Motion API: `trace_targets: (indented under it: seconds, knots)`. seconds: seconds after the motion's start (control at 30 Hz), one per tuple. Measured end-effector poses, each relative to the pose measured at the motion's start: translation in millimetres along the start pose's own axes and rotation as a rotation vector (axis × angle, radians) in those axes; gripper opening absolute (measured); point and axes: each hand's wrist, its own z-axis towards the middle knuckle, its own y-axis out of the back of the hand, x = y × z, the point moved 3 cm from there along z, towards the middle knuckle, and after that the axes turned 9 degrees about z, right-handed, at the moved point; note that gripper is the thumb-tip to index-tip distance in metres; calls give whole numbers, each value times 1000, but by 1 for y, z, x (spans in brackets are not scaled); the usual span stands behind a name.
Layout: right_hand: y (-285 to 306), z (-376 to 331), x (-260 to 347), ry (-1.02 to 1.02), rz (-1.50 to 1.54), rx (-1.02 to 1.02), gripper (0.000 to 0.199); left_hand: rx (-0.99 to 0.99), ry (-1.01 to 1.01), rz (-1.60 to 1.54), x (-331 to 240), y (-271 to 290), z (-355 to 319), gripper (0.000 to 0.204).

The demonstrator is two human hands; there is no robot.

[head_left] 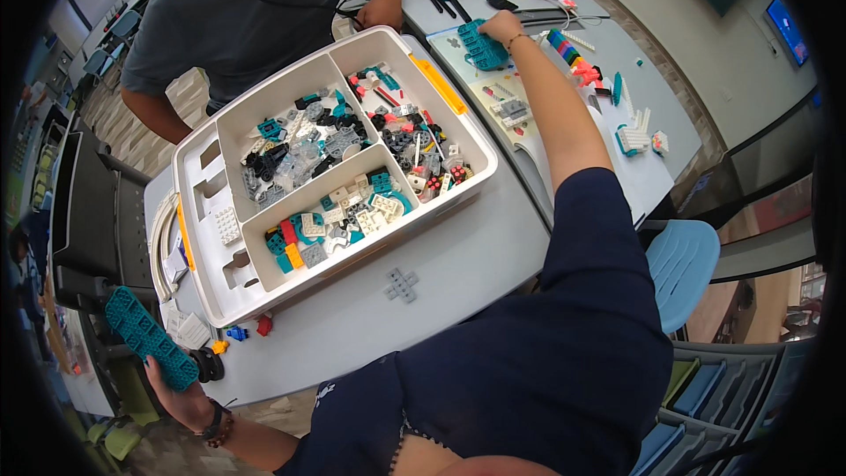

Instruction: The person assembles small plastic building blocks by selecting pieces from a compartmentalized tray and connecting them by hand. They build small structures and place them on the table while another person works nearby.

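Observation:
My left hand (179, 395), low at the left, grips a long teal building-block plate (150, 337) by its lower end, held up beyond the table's left edge. Stretched out to the far right, my right hand (504, 28) has its fingers closed on a teal block piece (481, 46) with openings in it, over the papers there. Between my arms stands a white sorting tray (201, 251) with compartments of mixed bricks. Near its front side lies a grey cross-shaped piece (401, 286).
A person (238, 26) in a grey shirt stands behind the tray. On the right table are an open booklet (483, 88), a stack of coloured bricks (564, 47) and white-and-teal blocks (631, 139). A blue chair (683, 273) is at the right.

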Motion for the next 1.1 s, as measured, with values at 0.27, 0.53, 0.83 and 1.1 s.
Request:
trace_targets:
  seconds: [0.27, 0.53, 0.83, 1.1]
  knots:
    - [-14, -95, 141, 769, -22, -158, 47, 16, 30, 9, 0, -31, -16, 34]
    - [-94, -117, 201, 791, -280, 326, 61, 257, -1, -116, 5, -77, -8, 32]
    - [-5, -143, 168, 537, 256, 376, 55, 343, 31, 0, 3, -85, -22, 41]
    - [77, -224, 121, 347, 145, 474, 29, 419, 70, 140, 12, -118, -32, 60]
